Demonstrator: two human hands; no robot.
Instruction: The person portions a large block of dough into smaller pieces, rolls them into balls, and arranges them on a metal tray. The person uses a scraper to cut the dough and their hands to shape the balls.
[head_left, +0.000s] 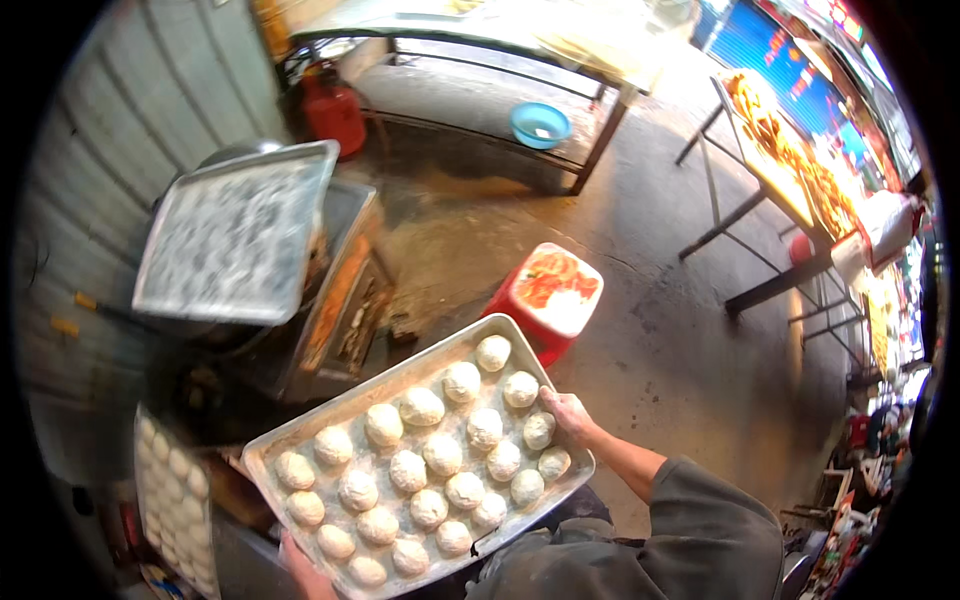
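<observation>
A rectangular metal tray (360, 390) is carried between my two hands, tilted across the picture. Rows of floured dough balls (409, 471) lie on its flour-dusted bottom. My right hand (571, 417) grips the tray's right end, fingers at the rim. At the lower left, my left hand (304, 571) holds the opposite end; part of it is cut off by the picture's edge. Another tray of pale dough balls (174, 510) stands at the lower left. Above it, a flour-dusted empty metal tray (232, 232) rests over a dark round vessel beside a metal stand.
A red square container (555, 292) with a pale top stands just beyond the carried tray. Farther off are a long table (450, 41), a red gas cylinder (334, 109) and a blue basin (540, 125). A table of fried-looking food (795, 165) stands right; a corrugated wall (150, 97) is left.
</observation>
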